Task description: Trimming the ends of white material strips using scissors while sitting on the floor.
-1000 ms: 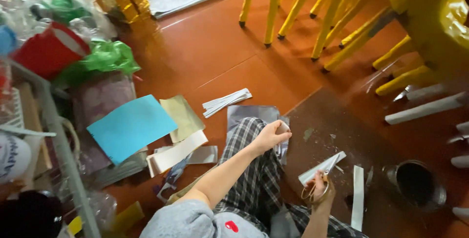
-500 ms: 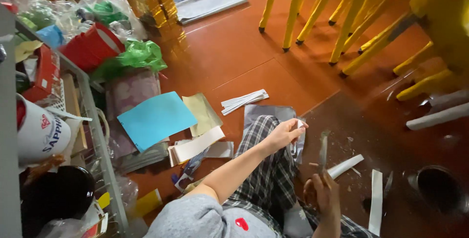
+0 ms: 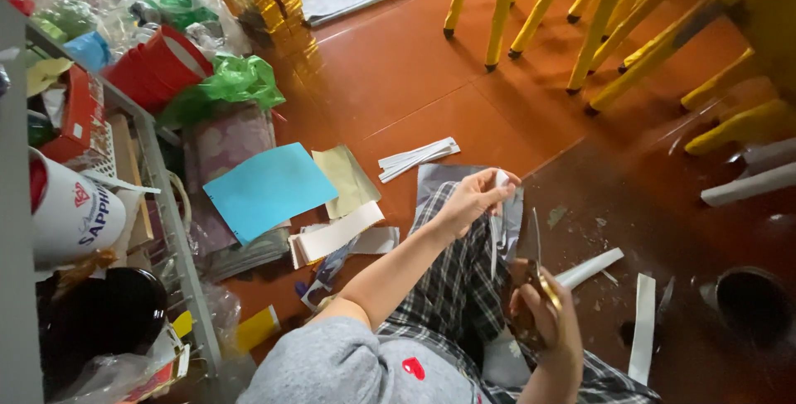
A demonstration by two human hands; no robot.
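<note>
The person sits on the red floor point(image 3: 398, 81) with legs in checked trousers point(image 3: 452, 304) stretched ahead. The left hand point(image 3: 473, 201) is raised over the knee, its grip closed on the top end of a narrow strip of silvery paper point(image 3: 497, 222) that hangs down from the fingertips. The right hand point(image 3: 543, 313) sits lower and nearer the body, its grip closed around the gold handles of a pair of scissors point(image 3: 535, 275); the blades point upward just beside the hanging strip, though the blur makes it hard to tell whether they touch it. A grey sheet point(image 3: 435, 179) lies on the floor under the left hand. Cut white strips point(image 3: 419, 158) lie in a small bundle just beyond it, and two more white strips point(image 3: 643, 329) lie to the right of the scissors near a dark round pot point(image 3: 750, 304). To the left lie a blue sheet point(image 3: 269, 188), a gold sheet point(image 3: 348, 179) and folded white paper point(image 3: 336, 234). Yellow chair legs point(image 3: 539, 14) stand at the top, and a cluttered wire rack point(image 3: 166, 205) runs along the left edge.
</note>
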